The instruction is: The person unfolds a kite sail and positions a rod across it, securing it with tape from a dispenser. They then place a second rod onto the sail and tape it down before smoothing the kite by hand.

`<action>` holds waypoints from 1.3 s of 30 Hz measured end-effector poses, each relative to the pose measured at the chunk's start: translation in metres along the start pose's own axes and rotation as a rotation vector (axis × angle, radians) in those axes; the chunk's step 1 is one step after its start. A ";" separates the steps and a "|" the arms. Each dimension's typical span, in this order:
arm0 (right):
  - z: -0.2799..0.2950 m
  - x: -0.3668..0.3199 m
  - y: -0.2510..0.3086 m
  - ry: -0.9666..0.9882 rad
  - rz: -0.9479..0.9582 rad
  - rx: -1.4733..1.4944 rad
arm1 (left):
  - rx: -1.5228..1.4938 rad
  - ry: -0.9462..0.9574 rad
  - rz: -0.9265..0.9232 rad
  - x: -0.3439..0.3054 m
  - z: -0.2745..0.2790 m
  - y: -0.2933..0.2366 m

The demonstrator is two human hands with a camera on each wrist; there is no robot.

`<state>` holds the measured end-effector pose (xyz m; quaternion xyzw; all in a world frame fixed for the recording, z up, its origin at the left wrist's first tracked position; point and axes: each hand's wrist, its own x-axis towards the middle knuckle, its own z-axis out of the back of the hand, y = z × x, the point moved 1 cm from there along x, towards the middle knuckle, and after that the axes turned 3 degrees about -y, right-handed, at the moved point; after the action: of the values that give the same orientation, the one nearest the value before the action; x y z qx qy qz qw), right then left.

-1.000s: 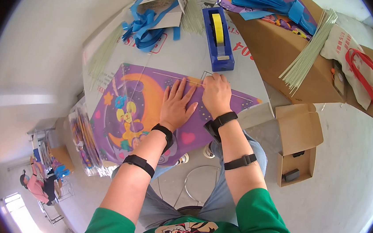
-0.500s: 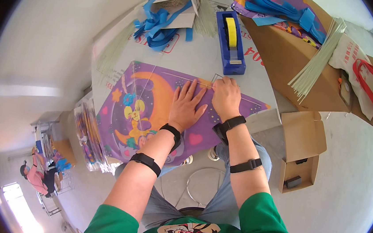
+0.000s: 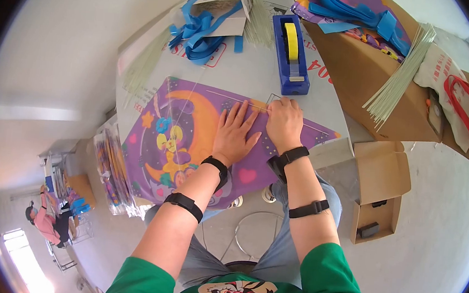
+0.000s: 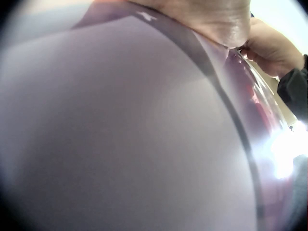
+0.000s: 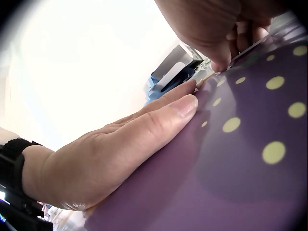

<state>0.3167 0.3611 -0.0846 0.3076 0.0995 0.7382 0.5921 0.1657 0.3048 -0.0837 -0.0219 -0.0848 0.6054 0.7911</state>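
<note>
A purple kite (image 3: 250, 190) printed with an orange moon and a cartoon animal lies on the table. Along its far edge runs a thin pale rod (image 3: 225, 96). My left hand (image 3: 234, 141) rests flat on the kite with fingers spread, fingertips at the rod. Just right of it, my right hand (image 3: 284, 126) has curled fingers and pinches the rod at the edge. In the right wrist view, the right thumb and fingers (image 5: 221, 60) close on the rod beside the left thumb. The left wrist view shows mostly blurred purple surface, with the right hand (image 4: 274, 48) beyond.
A blue tape dispenser (image 3: 294, 85) stands beyond the right hand. Blue ribbon (image 3: 201, 49) hangs from a box at the back left. Bundled thin rods (image 3: 399, 77) and a cloth bag (image 3: 439, 69) lie on cardboard at right. An open carton (image 3: 383, 170) sits lower right. Another person (image 3: 46, 225) is far left.
The head view shifted since a second ago, so the table and kite appear further right. Both hands keep their places on the kite; little differs over the last half second.
</note>
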 end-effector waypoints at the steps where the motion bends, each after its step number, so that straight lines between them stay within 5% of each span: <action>1: 0.000 0.000 0.000 0.005 -0.003 -0.002 | -0.002 0.000 -0.002 0.000 -0.001 0.000; 39: -0.009 0.004 0.011 -0.063 0.040 0.149 | -0.069 0.003 0.035 0.000 0.002 0.002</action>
<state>0.3022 0.3633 -0.0847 0.3760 0.1292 0.7304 0.5554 0.1638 0.3049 -0.0818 -0.0517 -0.1041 0.6158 0.7793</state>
